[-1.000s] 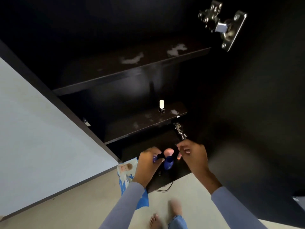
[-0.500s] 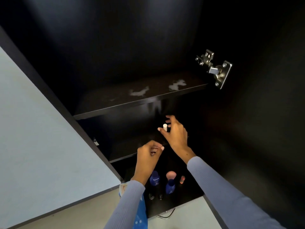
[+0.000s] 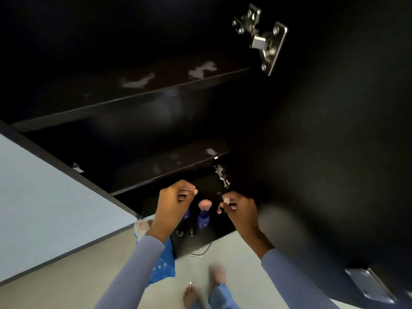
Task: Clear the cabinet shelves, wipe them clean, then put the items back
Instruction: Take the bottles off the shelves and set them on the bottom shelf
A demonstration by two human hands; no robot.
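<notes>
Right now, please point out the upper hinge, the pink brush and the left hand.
Upper hinge [image 3: 260, 40], head view: on its metal body.
Pink brush [image 3: 204, 204], head view: on its bristle head.
Left hand [image 3: 174, 202], head view: on its back.

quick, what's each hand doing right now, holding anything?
Left hand: fingers curled; whether it holds anything cannot be told.
Right hand: pinches a small white cylindrical stick.

A: Where does the camera sit?

B: There is one view only, worn on the person's head. It looks forward and steeply down into an open dark cabinet [image 3: 334, 130], close enough that both hands, the left hand [image 3: 174, 201] and right hand [image 3: 239, 207], fill the lower middle.

A: Which way is it tilted?

B: Sideways: the upper shelf [image 3: 133, 101] and lower shelf [image 3: 169, 172] slant across the frame. The floor [image 3: 66, 286] and bare feet [image 3: 191, 295] lie at the bottom edge.
</notes>
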